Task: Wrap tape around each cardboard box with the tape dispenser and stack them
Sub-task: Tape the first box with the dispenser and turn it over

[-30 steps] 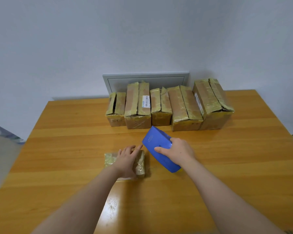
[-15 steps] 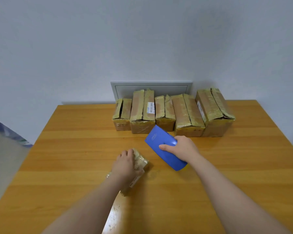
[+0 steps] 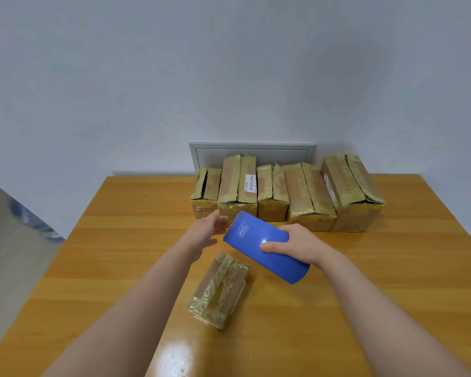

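My right hand [image 3: 302,244] grips the blue tape dispenser [image 3: 264,244]; my left hand [image 3: 207,234] hovers released, the taped box [image 3: 219,288] below both.

Two bare forearms in shot, and that's all of the person on show. The left forearm [image 3: 136,308] is uncovered from the lower edge right up to the wrist, long and smooth. The right forearm [image 3: 378,308] is the same story, skin all the way. The left grip [image 3: 206,234] is a bare hand, its fingers blurred. The right grip [image 3: 299,246] is bare too, thumb and knuckles sharp in view.
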